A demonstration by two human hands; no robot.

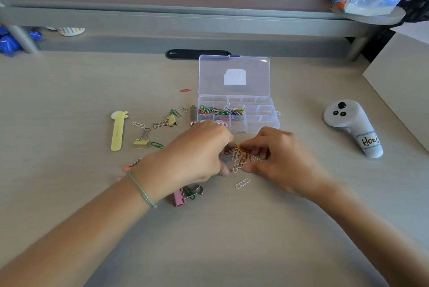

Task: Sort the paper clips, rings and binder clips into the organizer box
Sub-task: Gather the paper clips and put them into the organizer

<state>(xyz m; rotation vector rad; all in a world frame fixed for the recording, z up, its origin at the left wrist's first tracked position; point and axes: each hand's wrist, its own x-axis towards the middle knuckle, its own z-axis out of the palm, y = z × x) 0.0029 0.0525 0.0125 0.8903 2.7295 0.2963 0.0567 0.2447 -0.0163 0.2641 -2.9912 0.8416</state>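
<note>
left hand (197, 149) and right hand (276, 152) cupped round a paper clip pile (240, 157) mid-table, fingers curled, probably pinching clips | organizer box (260, 121) lid-up just beyond, one compartment full of clips | risk: tangled clips spill in transit; binder clips (141, 142) lie scattered toward the left edge

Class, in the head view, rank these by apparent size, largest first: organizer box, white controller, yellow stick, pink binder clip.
1. organizer box
2. white controller
3. yellow stick
4. pink binder clip
</note>
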